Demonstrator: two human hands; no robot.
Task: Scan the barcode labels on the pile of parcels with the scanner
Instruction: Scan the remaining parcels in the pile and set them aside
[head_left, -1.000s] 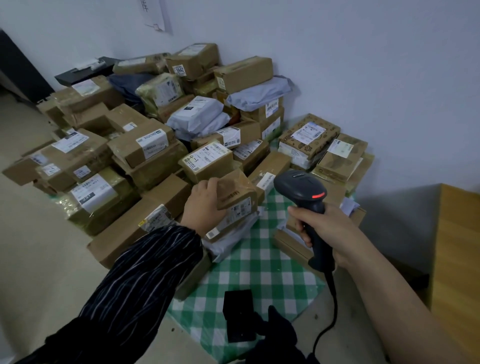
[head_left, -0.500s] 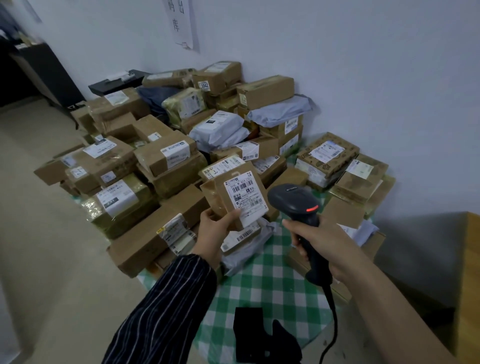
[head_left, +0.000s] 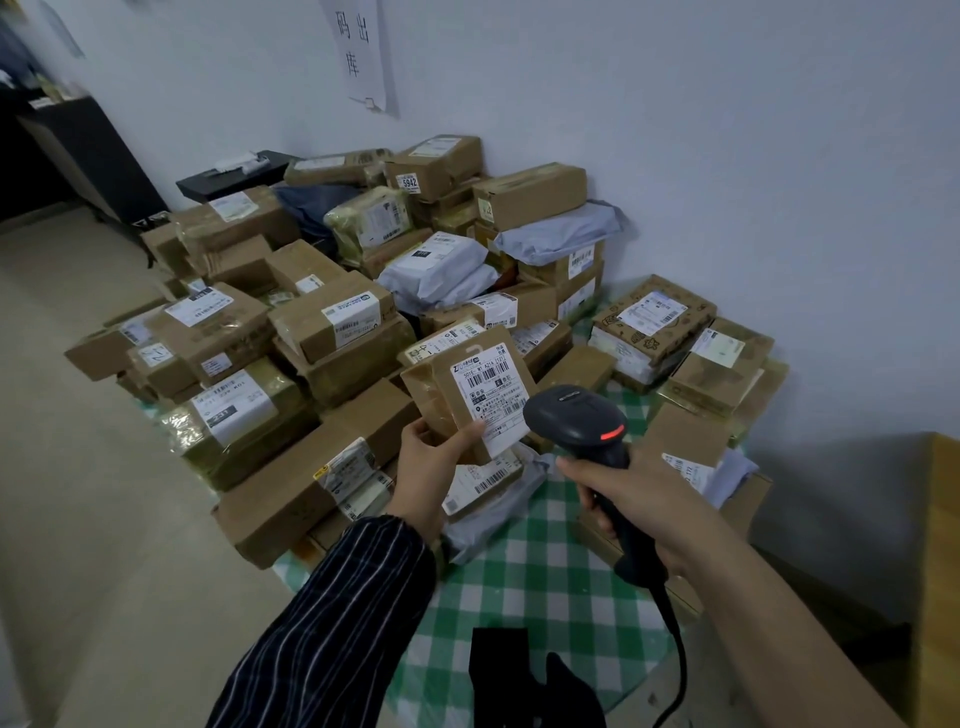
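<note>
My left hand (head_left: 434, 462) holds a small flat brown parcel (head_left: 447, 395) upright by its lower edge, thumb on the front. Its white barcode label (head_left: 493, 397) faces me. My right hand (head_left: 631, 496) grips the handle of a black corded scanner (head_left: 576, 421), whose head sits just right of the label with a red light glowing on it. Behind them a large pile of brown boxes (head_left: 332, 322) and grey mailer bags (head_left: 436, 270) covers the floor up to the wall.
The parcels lie on a green checked cloth (head_left: 540, 571). A second, smaller stack of boxes (head_left: 722, 364) stands right of the scanner by the wall. A wooden edge (head_left: 940, 545) is at far right, a black object (head_left: 498, 670) near my feet, and bare floor (head_left: 104, 519) on the left.
My left hand lifted the small parcel out of the pile and turned its label up toward me. The scanner head now sits closer to the label.
</note>
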